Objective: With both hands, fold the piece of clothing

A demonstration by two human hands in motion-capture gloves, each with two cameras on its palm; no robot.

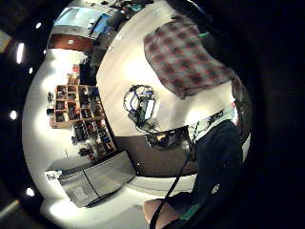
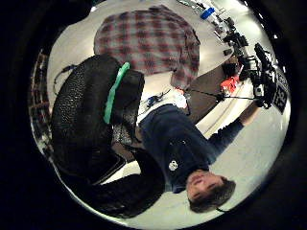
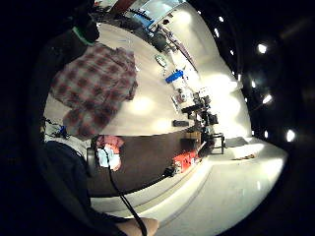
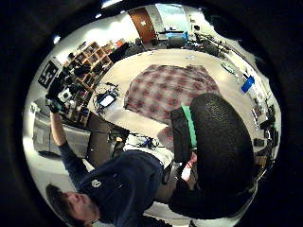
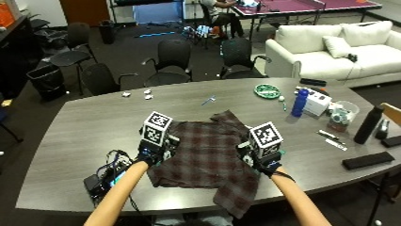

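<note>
Presently: plaid flannel shirt, flat on grey table, lies below both raised hands, left hand and right hand, seemingly poised to fold; finger state undeterminable.

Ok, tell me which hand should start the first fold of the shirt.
Probably the right hand. It hovers over the plaid shirt's side nearest the sleeve that hangs over the table edge, which likely needs tucking in first. The left hand sits above the tidier opposite edge.
</note>
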